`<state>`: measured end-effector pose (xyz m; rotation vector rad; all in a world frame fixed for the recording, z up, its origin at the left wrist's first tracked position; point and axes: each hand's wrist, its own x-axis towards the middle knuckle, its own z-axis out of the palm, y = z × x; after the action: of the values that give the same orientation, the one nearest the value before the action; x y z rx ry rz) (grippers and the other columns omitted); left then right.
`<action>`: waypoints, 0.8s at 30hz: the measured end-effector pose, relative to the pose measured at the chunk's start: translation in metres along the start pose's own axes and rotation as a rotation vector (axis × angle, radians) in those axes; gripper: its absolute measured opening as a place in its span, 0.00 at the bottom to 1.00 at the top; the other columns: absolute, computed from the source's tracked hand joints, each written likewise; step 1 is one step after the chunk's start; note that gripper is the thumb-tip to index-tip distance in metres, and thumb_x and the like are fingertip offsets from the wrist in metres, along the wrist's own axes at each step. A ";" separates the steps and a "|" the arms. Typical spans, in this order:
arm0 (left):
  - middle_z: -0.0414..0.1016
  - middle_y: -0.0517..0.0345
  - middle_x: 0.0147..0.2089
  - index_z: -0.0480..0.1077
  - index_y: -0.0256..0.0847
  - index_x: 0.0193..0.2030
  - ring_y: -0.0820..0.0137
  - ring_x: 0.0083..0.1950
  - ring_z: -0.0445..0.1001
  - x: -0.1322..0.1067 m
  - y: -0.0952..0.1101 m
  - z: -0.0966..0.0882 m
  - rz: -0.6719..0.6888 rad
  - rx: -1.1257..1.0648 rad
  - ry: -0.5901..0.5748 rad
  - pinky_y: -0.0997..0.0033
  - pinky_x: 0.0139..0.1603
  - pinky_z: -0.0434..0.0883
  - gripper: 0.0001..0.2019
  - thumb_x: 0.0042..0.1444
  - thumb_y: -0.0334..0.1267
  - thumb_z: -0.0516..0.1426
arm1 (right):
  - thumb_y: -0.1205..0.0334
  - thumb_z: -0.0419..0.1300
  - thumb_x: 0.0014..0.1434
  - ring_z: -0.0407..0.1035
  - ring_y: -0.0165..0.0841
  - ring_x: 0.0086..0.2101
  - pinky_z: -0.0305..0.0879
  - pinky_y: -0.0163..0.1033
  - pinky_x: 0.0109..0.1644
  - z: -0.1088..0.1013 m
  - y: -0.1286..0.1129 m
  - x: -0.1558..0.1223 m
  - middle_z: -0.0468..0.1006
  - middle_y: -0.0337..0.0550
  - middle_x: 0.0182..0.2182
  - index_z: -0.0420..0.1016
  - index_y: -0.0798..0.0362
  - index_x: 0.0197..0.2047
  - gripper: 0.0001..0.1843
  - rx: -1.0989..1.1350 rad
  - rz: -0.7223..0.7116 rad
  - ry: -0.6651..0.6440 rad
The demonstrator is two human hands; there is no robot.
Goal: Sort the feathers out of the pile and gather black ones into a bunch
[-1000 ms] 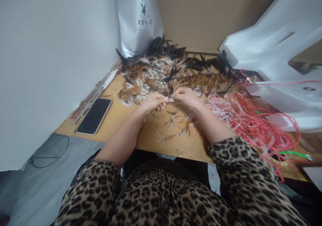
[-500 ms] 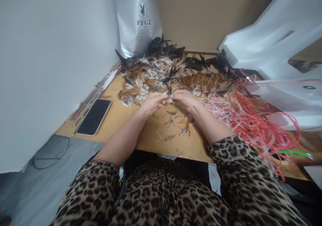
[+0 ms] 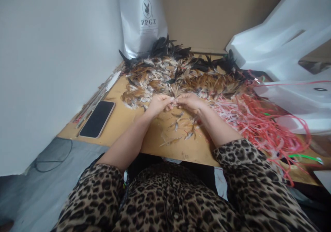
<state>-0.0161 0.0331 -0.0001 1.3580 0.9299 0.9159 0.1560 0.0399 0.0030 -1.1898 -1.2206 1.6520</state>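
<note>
The left hand [image 3: 161,104] and right hand [image 3: 190,103] are nearly meeting, any grasp indiscernible; low sweeping is likely risking scattered loose feathers [image 3: 189,134].

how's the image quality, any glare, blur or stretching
Head view: dim, soft light, with pale sheen on the silver bag; head view: feathers look soft, fingertips too blurred to show what, if anything, they hold; head view: sleeves appear stretched toward the lower corners.

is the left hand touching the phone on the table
Apart: the head view shows a clear stretch of tabletop between the left hand and the phone.
</note>
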 end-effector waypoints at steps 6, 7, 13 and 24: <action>0.74 0.54 0.25 0.73 0.31 0.31 0.80 0.22 0.68 0.004 -0.013 -0.003 -0.086 -0.095 -0.029 0.81 0.25 0.63 0.12 0.46 0.40 0.60 | 0.56 0.68 0.37 0.61 0.23 0.19 0.54 0.30 0.22 -0.008 -0.013 -0.006 0.73 0.39 0.17 0.75 0.58 0.20 0.13 -0.406 -0.081 0.005; 0.74 0.54 0.26 0.73 0.31 0.32 0.80 0.23 0.68 0.004 -0.014 -0.002 -0.096 -0.105 -0.033 0.81 0.25 0.63 0.11 0.46 0.39 0.61 | 0.56 0.68 0.37 0.59 0.22 0.18 0.53 0.30 0.21 -0.008 -0.014 -0.008 0.71 0.38 0.16 0.74 0.58 0.19 0.13 -0.447 -0.090 0.004; 0.73 0.55 0.23 0.73 0.31 0.34 0.80 0.21 0.67 0.004 -0.012 0.001 -0.132 -0.085 0.022 0.81 0.23 0.61 0.10 0.44 0.33 0.61 | 0.51 0.67 0.38 0.57 0.22 0.17 0.51 0.31 0.21 -0.008 -0.019 -0.011 0.68 0.36 0.15 0.73 0.57 0.19 0.16 -0.484 -0.093 -0.010; 0.69 0.60 0.18 0.72 0.32 0.28 0.82 0.17 0.61 0.000 -0.007 0.007 -0.084 0.135 0.057 0.80 0.19 0.58 0.08 0.43 0.36 0.61 | 0.47 0.64 0.40 0.54 0.22 0.19 0.49 0.31 0.24 0.009 -0.022 -0.015 0.66 0.35 0.16 0.72 0.59 0.20 0.20 -0.593 -0.217 0.078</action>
<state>-0.0097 0.0304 -0.0074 1.4018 1.1011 0.8435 0.1528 0.0300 0.0290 -1.3865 -1.7887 1.1007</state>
